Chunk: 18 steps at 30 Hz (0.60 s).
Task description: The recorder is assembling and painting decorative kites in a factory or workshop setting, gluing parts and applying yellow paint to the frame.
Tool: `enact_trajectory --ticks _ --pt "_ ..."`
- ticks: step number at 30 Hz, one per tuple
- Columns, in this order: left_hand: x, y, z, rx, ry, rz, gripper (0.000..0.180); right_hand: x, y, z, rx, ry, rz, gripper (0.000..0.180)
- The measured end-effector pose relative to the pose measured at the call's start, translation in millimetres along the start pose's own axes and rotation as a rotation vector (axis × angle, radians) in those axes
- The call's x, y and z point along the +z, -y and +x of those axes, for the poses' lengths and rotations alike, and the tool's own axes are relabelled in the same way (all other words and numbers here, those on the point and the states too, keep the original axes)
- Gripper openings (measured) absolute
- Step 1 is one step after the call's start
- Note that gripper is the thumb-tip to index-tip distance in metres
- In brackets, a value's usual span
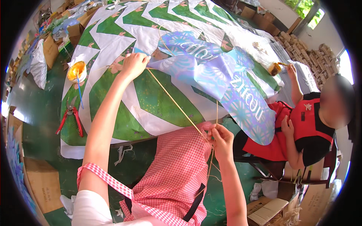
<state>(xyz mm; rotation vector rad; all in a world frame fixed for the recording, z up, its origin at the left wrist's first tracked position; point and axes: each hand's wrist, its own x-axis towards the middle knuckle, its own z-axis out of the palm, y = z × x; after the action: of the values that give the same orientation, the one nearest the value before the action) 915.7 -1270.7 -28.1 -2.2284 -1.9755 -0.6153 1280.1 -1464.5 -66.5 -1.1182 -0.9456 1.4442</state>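
Observation:
My left hand (134,64) is stretched out over the table, pinching the far end of a thin bamboo strip (173,100) where it meets a purple-blue printed paper piece (211,73). My right hand (221,141) grips the near end of the same strip close to my red-checked apron (173,173). The strip runs diagonally between both hands, over a large green-and-white zigzag sheet (151,101) spread on the table. More thin strips hang down below my right hand.
A bowl of orange paste (76,70) with a blue brush and red-handled pliers (71,115) lie at the table's left. A seated person in red and black (301,128) at the right holds a small jar (274,68). Cardboard boxes (41,184) stand on the green floor.

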Motion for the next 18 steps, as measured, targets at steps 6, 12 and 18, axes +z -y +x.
enact_trajectory --ticks 6,12,18 --pt "-57 -21 5 0.047 -0.231 -0.189 0.024 -1 18 -7 -0.042 0.023 0.021 0.012" --pt "-94 -35 7 0.246 -0.395 -0.088 0.031 9 37 -17 -0.026 0.075 0.069 0.014" --pt "-131 -45 -18 0.067 -0.143 -0.078 0.032 22 53 -38 -0.052 0.15 0.042 0.015"
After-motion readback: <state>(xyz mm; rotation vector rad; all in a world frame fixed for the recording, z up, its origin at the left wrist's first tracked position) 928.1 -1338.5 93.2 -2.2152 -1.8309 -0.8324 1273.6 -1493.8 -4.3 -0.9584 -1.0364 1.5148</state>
